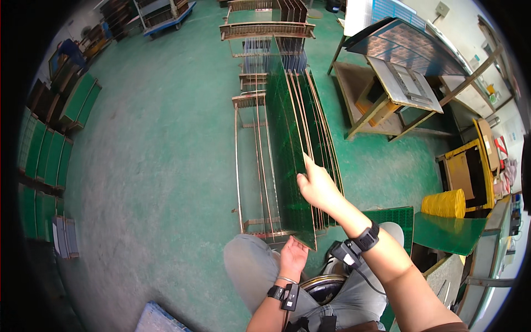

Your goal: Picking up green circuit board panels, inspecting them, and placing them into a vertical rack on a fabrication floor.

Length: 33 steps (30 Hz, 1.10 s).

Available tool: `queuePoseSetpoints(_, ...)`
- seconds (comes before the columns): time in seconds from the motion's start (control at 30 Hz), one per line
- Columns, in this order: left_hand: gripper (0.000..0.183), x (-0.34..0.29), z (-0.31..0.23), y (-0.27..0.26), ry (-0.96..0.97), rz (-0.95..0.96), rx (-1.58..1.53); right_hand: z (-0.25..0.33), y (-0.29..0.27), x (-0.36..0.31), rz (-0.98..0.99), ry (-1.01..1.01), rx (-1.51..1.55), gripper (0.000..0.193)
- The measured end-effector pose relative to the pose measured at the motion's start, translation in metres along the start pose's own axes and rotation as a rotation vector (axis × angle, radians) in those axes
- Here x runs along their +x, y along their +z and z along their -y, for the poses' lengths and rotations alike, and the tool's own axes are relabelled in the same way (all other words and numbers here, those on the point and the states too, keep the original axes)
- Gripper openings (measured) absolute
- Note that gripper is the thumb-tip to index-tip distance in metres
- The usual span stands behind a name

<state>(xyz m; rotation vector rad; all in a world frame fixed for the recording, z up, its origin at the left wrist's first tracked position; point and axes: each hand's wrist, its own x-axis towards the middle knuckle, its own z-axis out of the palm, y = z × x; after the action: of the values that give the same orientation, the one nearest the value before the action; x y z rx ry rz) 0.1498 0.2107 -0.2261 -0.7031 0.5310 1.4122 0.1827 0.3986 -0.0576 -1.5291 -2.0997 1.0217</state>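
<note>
Right-hand grip pinching the upper edge of a thin, dark-green, rectangular rigid panel; panel extends left of, below and beyond it, long axis pointing away; left-hand grip, loosely cupped, nearer the panel's near lower corner.

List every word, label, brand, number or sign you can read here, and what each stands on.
No text is readable in this view.
Left wrist device: a small pale square mark, too small to make out.
Right wrist device: pale top; any print there is too small to read.
Green panel at the right hand: a faint surface pattern, no legible text.
</note>
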Motion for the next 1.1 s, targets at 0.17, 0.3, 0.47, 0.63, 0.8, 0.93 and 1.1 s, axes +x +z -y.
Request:
queuePoseSetpoints(0.17, 0.01, 0.003, -0.001, -0.014, -0.051, 0.039, -0.003, 0.012, -0.005, -0.018, 0.001, -0.007, 0.018, 0.056)
queuePoseSetpoints(0.3, 0.01, 0.001, 0.0, -0.008, -0.015, 0.001, -0.018, 0.007, -0.005, -0.01, -0.008, 0.015, 0.009, 0.055)
queuePoseSetpoints(0.47, 0.009, 0.008, 0.001, -0.016, 0.001, 0.078, -0.032, -0.003, -0.005, 0.003, -0.025, -0.005, 0.03, 0.053)
queuePoseSetpoints(0.63, 0.009, 0.01, 0.001, -0.023, -0.025, 0.08, 0.023, -0.005, -0.003, -0.015, -0.059, -0.049, 0.051, 0.055)
queuePoseSetpoints(0.8, 0.01, 0.005, 0.0, -0.012, -0.009, 0.106, -0.05, -0.003, 0.0, -0.004, -0.049, -0.034, 0.054, 0.055)
queuePoseSetpoints(0.93, 0.01, 0.006, 0.0, -0.007, 0.041, -0.01, -0.083, -0.015, 0.019, 0.023, -0.025, 0.017, 0.002, 0.05)
queuePoseSetpoints(1.1, 0.025, -0.002, 0.001, -0.004, 0.082, 0.031, 0.042, -0.026, 0.049, 0.024, 0.112, 0.057, -0.195, 0.045)
